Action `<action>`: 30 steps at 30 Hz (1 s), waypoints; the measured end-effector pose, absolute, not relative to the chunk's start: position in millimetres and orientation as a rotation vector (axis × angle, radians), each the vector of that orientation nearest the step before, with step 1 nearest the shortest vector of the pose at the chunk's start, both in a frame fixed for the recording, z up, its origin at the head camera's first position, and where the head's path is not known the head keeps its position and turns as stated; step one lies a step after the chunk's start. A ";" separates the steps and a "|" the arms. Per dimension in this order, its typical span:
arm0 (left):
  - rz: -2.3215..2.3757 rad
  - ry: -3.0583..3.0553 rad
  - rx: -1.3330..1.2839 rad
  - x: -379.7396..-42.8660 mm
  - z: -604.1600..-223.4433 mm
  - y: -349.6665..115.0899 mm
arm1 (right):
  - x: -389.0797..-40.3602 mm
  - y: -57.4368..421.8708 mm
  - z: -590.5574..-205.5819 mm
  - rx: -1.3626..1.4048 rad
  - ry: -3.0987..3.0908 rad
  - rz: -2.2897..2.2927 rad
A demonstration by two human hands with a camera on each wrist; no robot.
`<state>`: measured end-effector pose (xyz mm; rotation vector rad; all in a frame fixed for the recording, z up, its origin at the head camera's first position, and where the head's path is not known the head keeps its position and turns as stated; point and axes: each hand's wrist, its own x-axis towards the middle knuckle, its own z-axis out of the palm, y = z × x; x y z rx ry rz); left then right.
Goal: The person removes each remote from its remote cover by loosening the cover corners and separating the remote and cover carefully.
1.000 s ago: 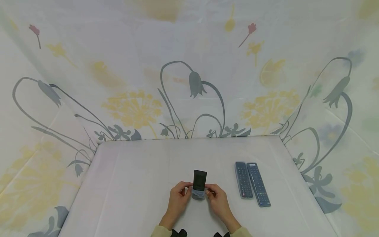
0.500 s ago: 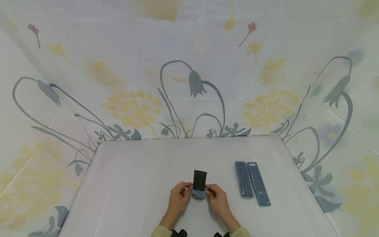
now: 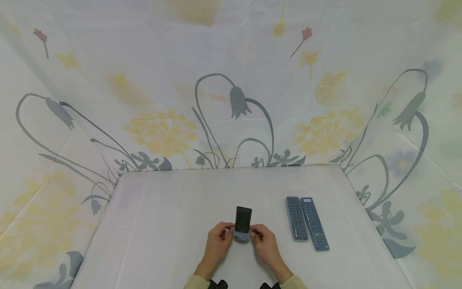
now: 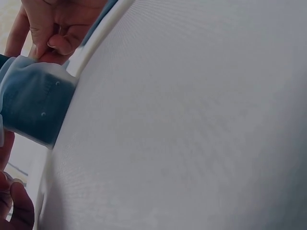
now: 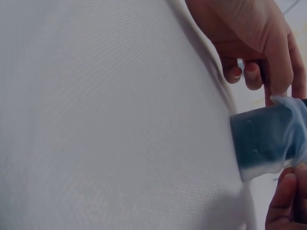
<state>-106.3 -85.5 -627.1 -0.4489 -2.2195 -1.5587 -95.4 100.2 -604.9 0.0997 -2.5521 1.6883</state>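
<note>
A dark, flat oblong device stands on end, tilted slightly, between the two hands at the front middle of the table in the head view. A thin translucent bluish plastic sleeve covers its lower part, and the film is bunched in folds partway up. My left hand pinches the sleeve's edge from the left, and my right hand pinches it from the right. Both wrist views show the covered lower end right at the tabletop, with fingertips at the gathered film. No buttons show on the device's bare upper face.
Two long remote controls in clear wrapping lie side by side to the right, a shorter one and a longer one. The white-covered table ends at the back and sides against flower-printed cloth walls.
</note>
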 end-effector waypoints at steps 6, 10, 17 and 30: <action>-1.549 -2.239 -0.432 -105.3 -628.4 -85.2 | -95.9 100.9 -605.3 0.117 -2.555 1.704; -1.557 -2.254 -0.414 -104.4 -628.5 -84.9 | -96.3 100.9 -605.1 0.119 -2.560 1.701; -1.535 -2.281 -0.383 -103.1 -624.6 -83.4 | -96.8 100.8 -606.4 0.133 -2.551 1.677; -1.506 -2.342 -0.318 -100.6 -622.7 -81.5 | -97.3 103.3 -610.1 0.155 -2.533 1.693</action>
